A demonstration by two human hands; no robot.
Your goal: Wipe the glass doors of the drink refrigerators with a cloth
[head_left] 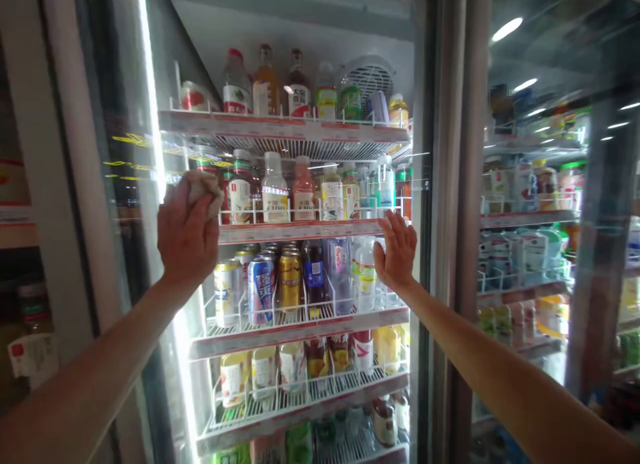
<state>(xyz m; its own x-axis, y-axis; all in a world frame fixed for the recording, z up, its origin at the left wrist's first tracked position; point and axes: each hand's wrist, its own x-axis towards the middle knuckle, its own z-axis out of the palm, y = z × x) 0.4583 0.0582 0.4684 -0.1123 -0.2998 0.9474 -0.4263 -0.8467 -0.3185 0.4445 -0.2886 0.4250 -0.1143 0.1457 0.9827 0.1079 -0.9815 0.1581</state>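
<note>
Up at the left of the glass door, my left hand is closed around a crumpled light-brown cloth, which it presses toward the glass. On the right side of the same glass door, my right hand is raised with its fingers apart and nothing in it. Whether its palm touches the pane is hard to tell. Behind the glass, a shelf of bottles stands level with both hands. Lower down are beer cans and a clear bottle close to my right hand.
A bright light strip runs down the cooler's left side. Metal door frames stand to the right, beside another glass door with drinks behind it. White wire shelves hold several rows of bottles and cans. A round vent grille is at the back.
</note>
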